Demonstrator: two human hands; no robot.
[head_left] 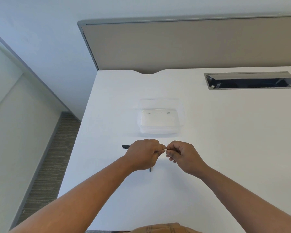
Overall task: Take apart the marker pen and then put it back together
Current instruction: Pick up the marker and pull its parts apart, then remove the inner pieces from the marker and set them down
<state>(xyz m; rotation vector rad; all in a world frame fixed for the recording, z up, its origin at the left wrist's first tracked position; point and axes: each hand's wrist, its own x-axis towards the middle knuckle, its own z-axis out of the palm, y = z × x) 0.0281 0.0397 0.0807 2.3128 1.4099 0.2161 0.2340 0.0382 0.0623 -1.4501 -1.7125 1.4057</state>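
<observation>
Marker pen [125,146] mostly hidden inside hands [165,154].

marker pen [125,146] mostly hidden by left hand [144,154]

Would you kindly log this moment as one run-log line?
left hand: shut on marker pen | right hand: pinching pen's pale end | small dark part: on table | clear container: behind hands
</observation>
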